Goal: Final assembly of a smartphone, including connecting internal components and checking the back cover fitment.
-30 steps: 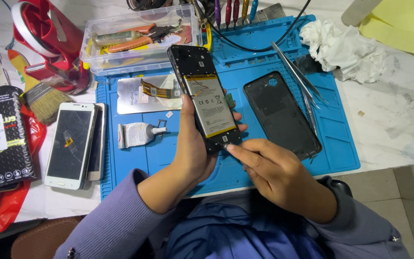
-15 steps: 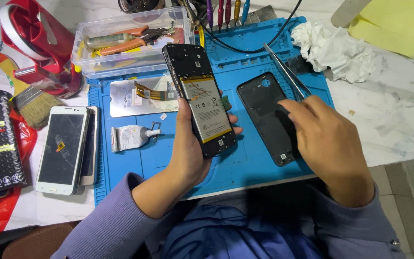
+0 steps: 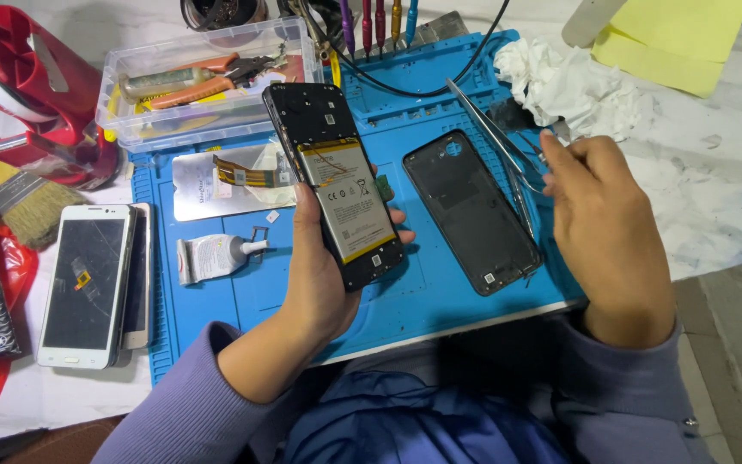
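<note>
Left hand [image 3: 324, 275]: wrapped around an opened phone [image 3: 337, 185], back cover off, battery [image 3: 347, 199] facing up, held tilted above the blue mat [image 3: 251, 296].
Right hand [image 3: 603, 228]: fingers curled near the tweezers [image 3: 500, 150] at the mat's right edge; contact with them cannot be told.
Black back cover [image 3: 471, 210]: flat on the mat, between the two hands.
Small white tube [image 3: 212, 256]: lying on the mat, left of the held phone.
White phone [image 3: 88, 283]: on the desk [image 3: 732, 180], left of the mat, stacked on another.
Clear plastic box [image 3: 208, 82]: behind the mat, with pliers inside.
Brush [image 3: 27, 206], crumpled tissue [image 3: 573, 86]: at far left and upper right.
</note>
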